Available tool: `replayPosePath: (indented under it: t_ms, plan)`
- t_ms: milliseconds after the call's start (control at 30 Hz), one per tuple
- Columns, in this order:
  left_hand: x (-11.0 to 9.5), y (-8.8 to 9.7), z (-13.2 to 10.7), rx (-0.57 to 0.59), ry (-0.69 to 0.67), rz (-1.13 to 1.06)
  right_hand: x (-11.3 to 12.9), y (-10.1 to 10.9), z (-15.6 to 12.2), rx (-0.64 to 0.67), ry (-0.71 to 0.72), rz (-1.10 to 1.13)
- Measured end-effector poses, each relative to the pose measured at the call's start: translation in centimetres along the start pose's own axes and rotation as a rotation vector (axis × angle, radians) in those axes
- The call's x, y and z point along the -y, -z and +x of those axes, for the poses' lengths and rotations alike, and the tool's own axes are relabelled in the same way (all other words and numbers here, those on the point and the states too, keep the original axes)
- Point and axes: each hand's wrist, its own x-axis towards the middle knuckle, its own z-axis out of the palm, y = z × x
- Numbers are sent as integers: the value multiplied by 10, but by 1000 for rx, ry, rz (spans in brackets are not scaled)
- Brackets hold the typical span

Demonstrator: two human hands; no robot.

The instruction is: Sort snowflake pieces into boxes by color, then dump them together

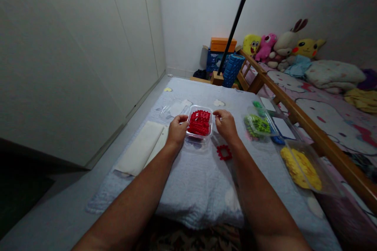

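A clear plastic container (200, 137) full of red interlocking foam-like pieces (200, 122) is between my two hands. My left hand (178, 130) grips its left side, thumb and fingers at the rim. On the opposite side, my right hand (225, 124) has its fingers curled in, with thumb and index fingertip at the right rim. Whether the container's base touches the cloth is hard to tell. A single red square frame piece (224, 152) with notched edges lies on the cloth, close to my right forearm.
Left of the container lie a folded cream cloth (140, 148) and a transparent lid-like piece (172, 110). To the right stand containers with green pieces (259, 124) and yellow pieces (302, 168). A wooden bed rail (312, 129) borders the blue cloth-covered surface (203, 184). A black pole (238, 19) rises behind.
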Motion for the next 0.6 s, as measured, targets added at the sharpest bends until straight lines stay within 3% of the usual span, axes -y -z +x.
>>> replayPosePath:
  t_ms: [233, 600]
  plan:
    - [-5, 1, -2, -19, -11, 41, -43, 10, -22, 239, -171, -361]
    - [0, 1, 1, -25, -33, 39, -52, 5, -31, 250, -152, -246]
